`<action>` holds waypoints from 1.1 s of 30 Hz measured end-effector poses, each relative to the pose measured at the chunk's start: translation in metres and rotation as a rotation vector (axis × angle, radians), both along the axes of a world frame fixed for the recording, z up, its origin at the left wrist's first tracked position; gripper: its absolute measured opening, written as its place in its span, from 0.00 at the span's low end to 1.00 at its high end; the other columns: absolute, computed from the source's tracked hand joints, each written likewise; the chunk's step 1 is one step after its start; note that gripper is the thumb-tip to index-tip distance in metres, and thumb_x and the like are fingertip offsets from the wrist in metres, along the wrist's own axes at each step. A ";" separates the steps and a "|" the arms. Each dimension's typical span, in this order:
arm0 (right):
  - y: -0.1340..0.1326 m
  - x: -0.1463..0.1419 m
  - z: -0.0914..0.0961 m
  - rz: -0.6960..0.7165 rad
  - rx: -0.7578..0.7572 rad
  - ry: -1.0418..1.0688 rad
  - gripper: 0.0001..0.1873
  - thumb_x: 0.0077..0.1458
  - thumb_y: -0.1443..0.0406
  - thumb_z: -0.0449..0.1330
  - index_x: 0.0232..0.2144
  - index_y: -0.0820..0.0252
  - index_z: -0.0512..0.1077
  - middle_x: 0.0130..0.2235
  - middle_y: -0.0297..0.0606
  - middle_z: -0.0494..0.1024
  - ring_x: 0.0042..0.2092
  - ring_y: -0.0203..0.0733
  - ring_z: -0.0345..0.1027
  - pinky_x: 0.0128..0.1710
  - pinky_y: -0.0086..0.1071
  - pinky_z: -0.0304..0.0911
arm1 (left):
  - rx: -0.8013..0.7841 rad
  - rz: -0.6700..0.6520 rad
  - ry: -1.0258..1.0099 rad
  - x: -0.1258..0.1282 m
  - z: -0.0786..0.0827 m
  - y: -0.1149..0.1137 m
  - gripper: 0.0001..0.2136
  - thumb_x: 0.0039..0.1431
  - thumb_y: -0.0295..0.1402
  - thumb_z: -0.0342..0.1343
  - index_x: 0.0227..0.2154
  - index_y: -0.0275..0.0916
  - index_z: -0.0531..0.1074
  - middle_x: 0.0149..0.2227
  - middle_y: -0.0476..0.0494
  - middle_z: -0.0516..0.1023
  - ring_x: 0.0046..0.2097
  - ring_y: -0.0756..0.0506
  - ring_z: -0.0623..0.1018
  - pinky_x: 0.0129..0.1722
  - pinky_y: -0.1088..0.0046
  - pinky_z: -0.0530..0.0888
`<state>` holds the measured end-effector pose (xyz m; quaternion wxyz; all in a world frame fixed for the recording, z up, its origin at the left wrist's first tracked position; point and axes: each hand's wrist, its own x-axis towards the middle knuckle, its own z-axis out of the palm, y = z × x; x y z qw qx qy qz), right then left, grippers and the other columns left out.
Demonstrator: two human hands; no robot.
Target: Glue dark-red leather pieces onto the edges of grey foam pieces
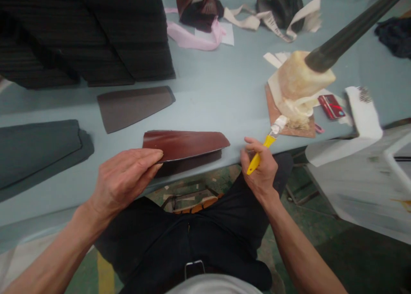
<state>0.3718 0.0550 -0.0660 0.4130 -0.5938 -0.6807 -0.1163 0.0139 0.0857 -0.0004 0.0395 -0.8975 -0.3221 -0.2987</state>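
Note:
Between thumb and fingers, my left hand [125,178] pinches the near left edge of a reddish-brown leather piece [186,145]. A darker layer shows beneath that piece, along the table's front edge. My right hand [260,167] is closed around the yellow handle of a brush [261,154], whose bristle end is coated in whitish stuff. The brush tip points away from me, touching or just before a pale, glue-crusted mass at the foot of a yellowish container [298,77]. Behind the leather lies a flat dark grey-brown piece [135,107] of similar tapered shape.
Tall stacks of black pieces [128,37] stand at the back left. Dark green-grey panels [38,152] lie at the left. A dark tube [353,32] slants up from the container. A small red box [332,106] and a white strip [364,114] lie to the right.

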 end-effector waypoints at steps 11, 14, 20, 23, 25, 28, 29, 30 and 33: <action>0.004 -0.066 0.059 0.434 0.037 -0.143 0.09 0.66 0.66 0.67 0.47 0.54 0.72 0.51 0.43 0.87 0.50 0.46 0.84 0.54 0.40 0.75 | -0.044 -0.038 -0.023 0.022 0.009 -0.010 0.12 0.66 0.24 0.63 0.51 0.35 0.76 0.44 0.38 0.88 0.44 0.44 0.87 0.50 0.69 0.82; 0.012 -0.077 0.052 0.460 0.040 -0.144 0.09 0.66 0.67 0.66 0.47 0.55 0.74 0.52 0.44 0.87 0.52 0.46 0.82 0.57 0.41 0.73 | -0.037 -0.041 -0.025 0.028 0.009 -0.012 0.11 0.67 0.25 0.63 0.51 0.34 0.75 0.44 0.37 0.88 0.44 0.44 0.87 0.49 0.69 0.82; 0.020 -0.084 0.039 0.513 -0.017 -0.183 0.07 0.68 0.71 0.59 0.44 0.58 0.77 0.51 0.45 0.87 0.48 0.47 0.82 0.51 0.40 0.75 | -0.064 -0.025 -0.034 0.035 0.008 -0.016 0.09 0.69 0.26 0.61 0.50 0.35 0.75 0.44 0.40 0.88 0.45 0.45 0.87 0.49 0.69 0.82; 0.020 -0.084 0.033 0.506 -0.039 -0.165 0.08 0.68 0.71 0.59 0.44 0.59 0.78 0.50 0.45 0.87 0.46 0.47 0.83 0.47 0.39 0.76 | -0.095 0.047 -0.101 0.028 0.005 -0.028 0.13 0.68 0.31 0.64 0.53 0.37 0.75 0.50 0.36 0.87 0.53 0.41 0.85 0.56 0.64 0.81; 0.019 -0.084 0.030 0.499 -0.052 -0.137 0.08 0.68 0.71 0.59 0.45 0.59 0.78 0.51 0.46 0.87 0.48 0.48 0.83 0.48 0.39 0.77 | -0.137 0.222 -0.265 0.022 0.001 -0.041 0.13 0.67 0.34 0.65 0.52 0.39 0.76 0.51 0.37 0.86 0.54 0.41 0.85 0.57 0.63 0.80; 0.018 -0.083 0.025 0.505 -0.078 -0.089 0.10 0.67 0.72 0.59 0.47 0.59 0.78 0.53 0.47 0.87 0.51 0.47 0.83 0.51 0.39 0.78 | -0.467 0.627 -0.661 0.018 -0.002 -0.058 0.14 0.68 0.46 0.63 0.46 0.41 0.79 0.42 0.42 0.87 0.42 0.44 0.86 0.48 0.66 0.82; 0.018 -0.083 0.023 0.506 -0.079 -0.074 0.11 0.67 0.72 0.59 0.47 0.59 0.78 0.53 0.48 0.86 0.51 0.48 0.83 0.52 0.40 0.78 | -0.686 0.692 -0.787 0.019 -0.003 -0.060 0.20 0.66 0.53 0.62 0.46 0.40 0.78 0.39 0.42 0.87 0.39 0.43 0.86 0.43 0.66 0.83; 0.018 -0.084 0.021 0.506 -0.072 -0.061 0.11 0.66 0.72 0.59 0.48 0.59 0.78 0.53 0.49 0.86 0.52 0.48 0.83 0.52 0.41 0.78 | -0.904 0.716 -0.894 0.021 -0.002 -0.060 0.28 0.63 0.60 0.61 0.48 0.38 0.78 0.38 0.40 0.87 0.36 0.43 0.86 0.39 0.66 0.83; 0.018 -0.086 0.017 0.502 -0.042 -0.045 0.12 0.65 0.73 0.60 0.48 0.60 0.77 0.53 0.49 0.86 0.51 0.49 0.83 0.51 0.41 0.78 | -1.350 0.601 -1.052 0.028 0.002 -0.050 0.45 0.53 0.71 0.60 0.57 0.35 0.73 0.44 0.32 0.87 0.41 0.38 0.87 0.35 0.67 0.84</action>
